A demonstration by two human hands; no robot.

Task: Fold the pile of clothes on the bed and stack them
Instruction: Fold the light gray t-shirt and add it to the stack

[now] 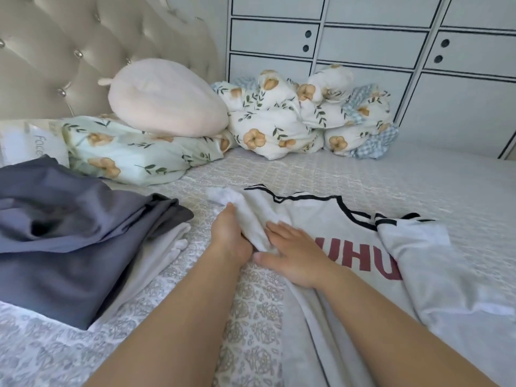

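A bed (391, 180) with a pale patterned cover fills the room's foreground, backed by a tufted headboard (69, 51) at the far left and a white wardrobe (377, 46) with black-edged panels along the far side.

A white shirt (321, 219) with black trim and red lettering lies spread on the middle of the bed, extending toward the near edge. One sleeve lies bunched toward the far left of the shirt.

The left hand (229, 236) grips a fold of the shirt near that sleeve, fingers curled into the cloth. The right hand (293, 255) rests flat on the shirt just beside the left hand, fingers straight and slightly spread, holding nothing.

A second white garment (446, 275) lies over the shirt's right part, near the right edge of the bed.

A pile of clothes sits at the left edge: a grey-blue garment (69, 233) on top of white cloth (167, 247).

At the head end, a floral pillow (134, 152) carries a pink cushion (164, 99). A bundled floral quilt (307, 115) lies against the wardrobe. A white packet (30, 143) stands at the far left corner.
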